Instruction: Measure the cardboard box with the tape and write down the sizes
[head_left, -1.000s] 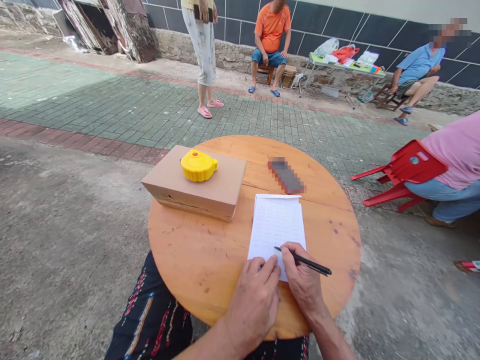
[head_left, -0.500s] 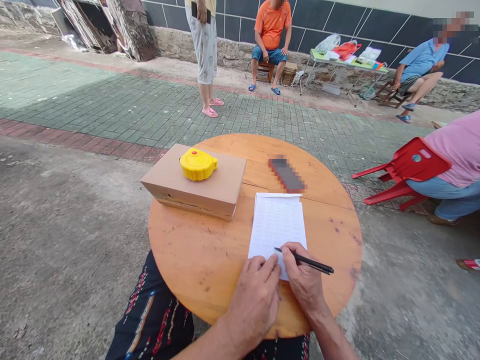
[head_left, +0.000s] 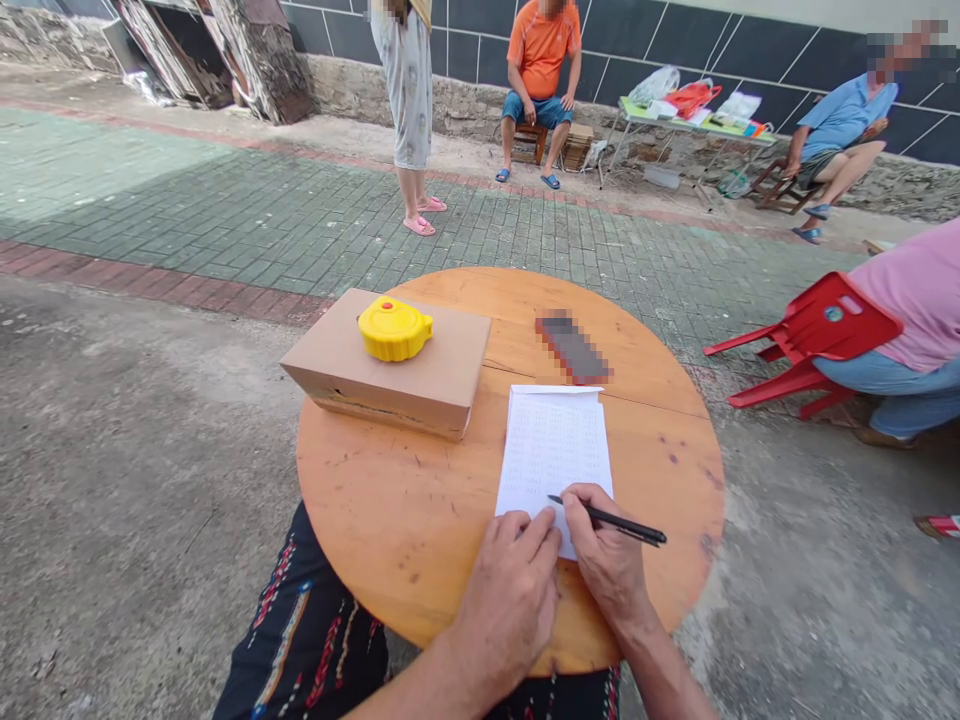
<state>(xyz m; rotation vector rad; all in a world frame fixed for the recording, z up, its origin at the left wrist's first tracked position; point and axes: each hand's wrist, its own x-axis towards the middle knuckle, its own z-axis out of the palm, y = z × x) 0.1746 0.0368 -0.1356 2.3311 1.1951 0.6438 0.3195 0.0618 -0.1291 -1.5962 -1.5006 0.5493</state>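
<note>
A white sheet of paper (head_left: 553, 450) with faint rows of print lies on a round wooden table (head_left: 405, 520). My right hand (head_left: 606, 562) is closed round a black pen (head_left: 611, 522), whose tip rests on the sheet's lower edge. My left hand (head_left: 504, 598) lies flat beside it, fingers stretched onto the paper's bottom corner. Further back, a brown cardboard box (head_left: 442, 378) sits on the table's left side with a yellow tape measure (head_left: 394, 329) on top. A dark flat object (head_left: 573, 349) lies beyond the paper.
A person in pink sits on a red plastic chair (head_left: 814, 335) at the right. One person stands and two sit along the far wall, near a small table with bags (head_left: 694, 115). Paving and rough concrete surround the table.
Almost nothing has moved; both hands and the pen hold their place on the paper. The view has shifted very slightly.
</note>
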